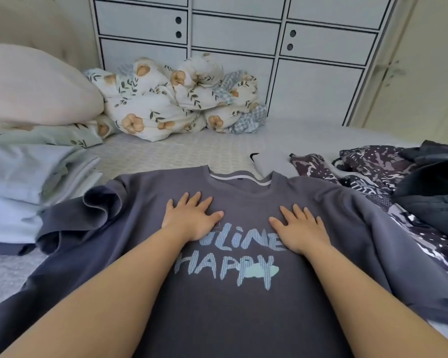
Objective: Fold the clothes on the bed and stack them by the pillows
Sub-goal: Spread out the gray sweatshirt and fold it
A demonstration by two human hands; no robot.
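A dark grey T-shirt with light blue lettering lies spread face up on the bed, collar pointing away from me. My left hand presses flat on its chest, fingers straight. My right hand lies flat beside it on the lettering. The shirt's left sleeve is bunched up. A stack of folded pale blue clothes sits at the left, below the pink pillow. Unfolded dark patterned clothes and a dark garment lie at the right.
A crumpled floral duvet lies at the far side of the bed against a white drawer cabinet. A floral pillow lies under the pink one. Bare mattress cover shows beyond the shirt's collar.
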